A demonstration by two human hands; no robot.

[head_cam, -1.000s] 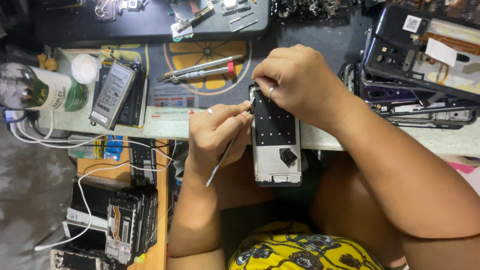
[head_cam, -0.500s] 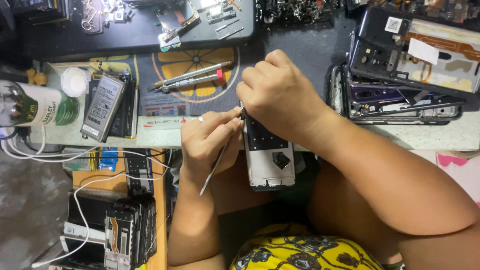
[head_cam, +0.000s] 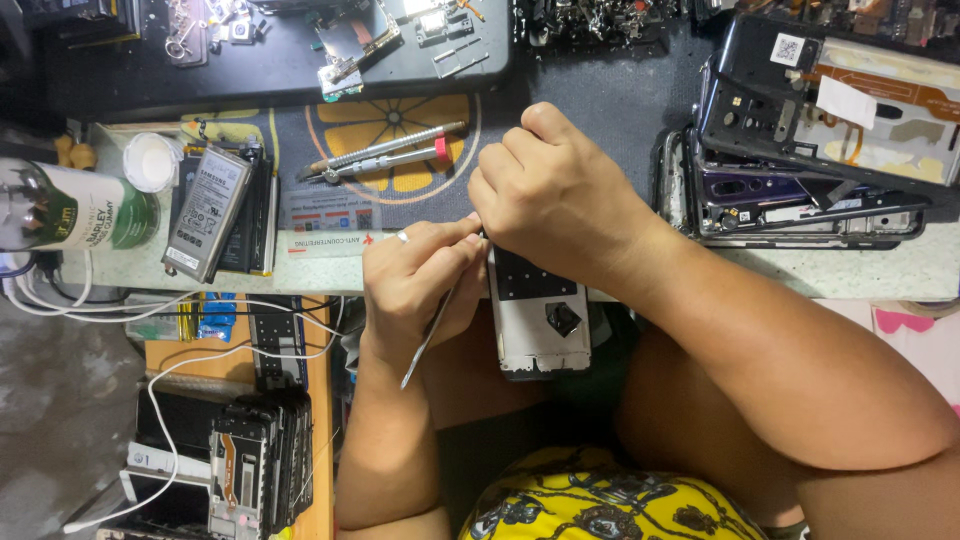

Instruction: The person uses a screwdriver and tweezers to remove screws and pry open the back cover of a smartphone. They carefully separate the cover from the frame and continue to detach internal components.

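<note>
My left hand (head_cam: 418, 278) pinches a thin metal pry tool (head_cam: 428, 340) whose free end slants down and to the left. Its upper tip meets the top left edge of an opened phone frame (head_cam: 540, 322), white-rimmed with a dark inner plate. My right hand (head_cam: 558, 192) grips the top end of that frame and hides it. The frame hangs over the front edge of the workbench (head_cam: 850, 270), above my lap.
On the bench lie a screwdriver and tweezers (head_cam: 385, 152), a flat battery (head_cam: 207, 212), a green-labelled bottle (head_cam: 75, 208), a white cap (head_cam: 152, 160) and stacked phone housings (head_cam: 800, 170). White cables (head_cam: 170, 310) and more phone parts (head_cam: 255, 460) fill the lower left.
Both hands and the phone frame sit slightly lower in the view than a second ago. The grips are unchanged and the tool stays at the frame's top left edge.
</note>
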